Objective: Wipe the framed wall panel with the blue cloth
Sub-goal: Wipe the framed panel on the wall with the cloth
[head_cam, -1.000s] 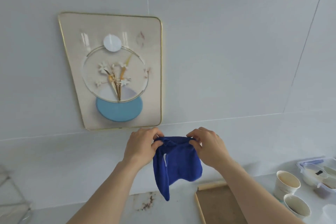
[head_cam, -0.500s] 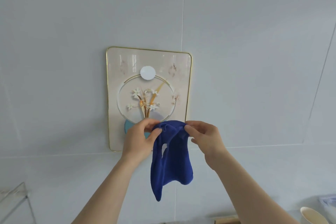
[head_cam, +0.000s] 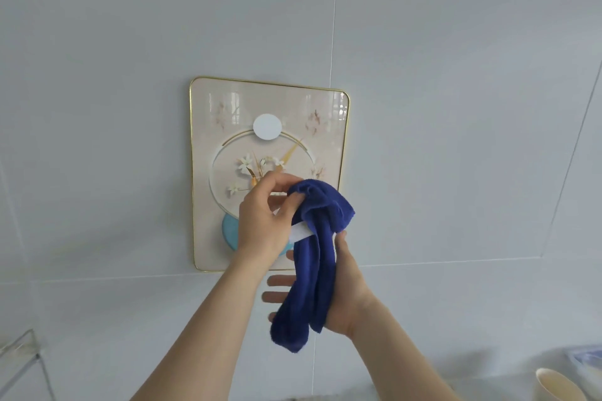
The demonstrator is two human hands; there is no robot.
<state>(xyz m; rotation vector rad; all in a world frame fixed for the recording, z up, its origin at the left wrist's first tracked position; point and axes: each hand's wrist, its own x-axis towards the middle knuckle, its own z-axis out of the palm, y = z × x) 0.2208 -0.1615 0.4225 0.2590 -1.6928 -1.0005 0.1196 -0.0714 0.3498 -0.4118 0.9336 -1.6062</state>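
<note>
Left hand pinches the blue cloth at its top — mid-frame, before the framed panel; it drapes across the right hand, fingers spread flat beneath.

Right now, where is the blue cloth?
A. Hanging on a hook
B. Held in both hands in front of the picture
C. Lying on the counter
B: the left hand pinches the top of the blue cloth while the right hand cups its hanging part, before the framed wall panel.

Both bare arms are raised. Left hand up top, fingers and thumb pinched tight; right hand lower, palm turned up, fingers spread flat and open, forearm angling in from the right.
</note>
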